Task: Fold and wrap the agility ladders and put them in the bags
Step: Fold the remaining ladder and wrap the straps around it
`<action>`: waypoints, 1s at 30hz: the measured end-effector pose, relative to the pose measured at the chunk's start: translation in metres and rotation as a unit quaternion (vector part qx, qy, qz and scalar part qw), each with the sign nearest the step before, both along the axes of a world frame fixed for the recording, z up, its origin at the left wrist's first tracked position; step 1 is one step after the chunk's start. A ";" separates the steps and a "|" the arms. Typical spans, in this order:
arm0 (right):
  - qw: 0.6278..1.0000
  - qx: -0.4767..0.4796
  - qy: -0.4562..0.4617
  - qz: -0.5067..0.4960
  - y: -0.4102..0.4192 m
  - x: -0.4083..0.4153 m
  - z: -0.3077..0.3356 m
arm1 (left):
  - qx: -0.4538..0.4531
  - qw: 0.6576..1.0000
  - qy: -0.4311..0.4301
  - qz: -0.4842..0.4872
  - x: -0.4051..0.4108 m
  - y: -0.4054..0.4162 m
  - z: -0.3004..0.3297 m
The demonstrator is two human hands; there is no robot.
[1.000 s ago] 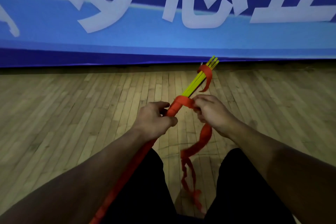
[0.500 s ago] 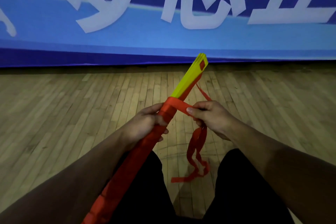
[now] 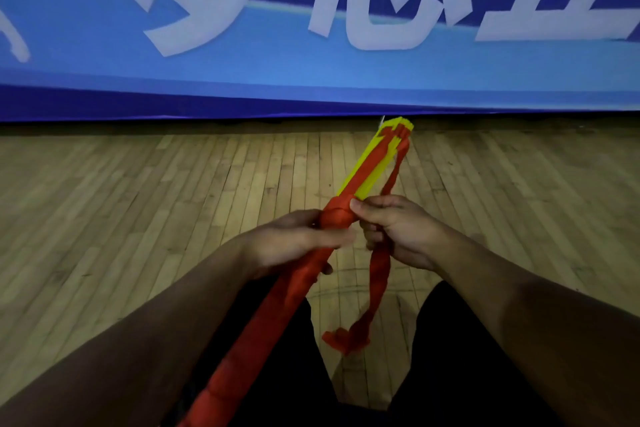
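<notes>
Cut off at the bottom edge: the near end of the agility ladder bundle (image 3: 294, 291), so its full length cannot be read. Hidden too — the left palm and most fingertips, tucked under the bundle. Blurred at the far tip, where the red strapping crosses the yellow rungs (image 3: 372, 168); exact number of rungs in the stack impossible to count.

One bundle, held above the lap between two dark-clad legs (image 3: 460, 357). One loose red strap tail (image 3: 377, 274), hanging from the right hand down to a crumpled end just above the floor. Two hands, two bare forearms.

Long axis running diagonally — from lower left near the body up and away to the right, far tip pointing toward the foot of the blue banner (image 3: 311, 55) with its large white characters. Near stretch wound solid in red; far stretch showing bare yellow with red along it.

Left hand (image 3: 294, 239) wrapped around the red-wound part, thumb lying over the top, fingers curled beneath. Right hand (image 3: 394, 229) just beside it, touching the bundle at the edge of the wrapping, thumb pressed to the last turn, fingers closed round the strap that runs up to the far tip and down below the fist.

Pale wooden plank floor (image 3: 138, 218) beneath and all around.
</notes>
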State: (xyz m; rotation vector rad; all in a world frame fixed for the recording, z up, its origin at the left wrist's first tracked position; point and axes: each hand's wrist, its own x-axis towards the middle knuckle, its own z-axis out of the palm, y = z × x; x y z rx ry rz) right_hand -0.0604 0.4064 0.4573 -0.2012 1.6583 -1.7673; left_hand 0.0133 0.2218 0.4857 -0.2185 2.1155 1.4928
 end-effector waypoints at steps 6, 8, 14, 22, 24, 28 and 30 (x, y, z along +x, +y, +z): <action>0.987 0.097 0.129 -0.008 -0.008 -0.002 -0.001 | -0.290 0.950 0.113 0.037 -0.006 0.023 -0.017; 0.987 0.097 0.131 0.005 -0.004 -0.005 0.000 | -0.220 0.964 0.130 0.078 -0.007 0.021 -0.017; 0.976 0.153 0.153 -0.002 0.022 -0.014 -0.004 | 0.047 0.989 0.066 0.126 -0.004 0.001 -0.008; 0.999 -0.049 -0.001 0.022 0.007 0.003 -0.005 | 0.100 0.992 -0.071 0.030 -0.001 0.000 0.001; 0.999 -0.045 0.023 0.011 0.001 0.004 -0.006 | 0.016 0.997 -0.074 -0.017 0.001 0.003 0.003; 0.996 0.009 0.086 -0.011 -0.006 0.003 -0.013 | -0.138 0.990 -0.017 0.025 0.000 0.013 -0.007; 0.995 0.025 0.092 -0.011 -0.003 0.000 -0.014 | -0.159 0.984 0.034 0.074 -0.002 0.018 -0.013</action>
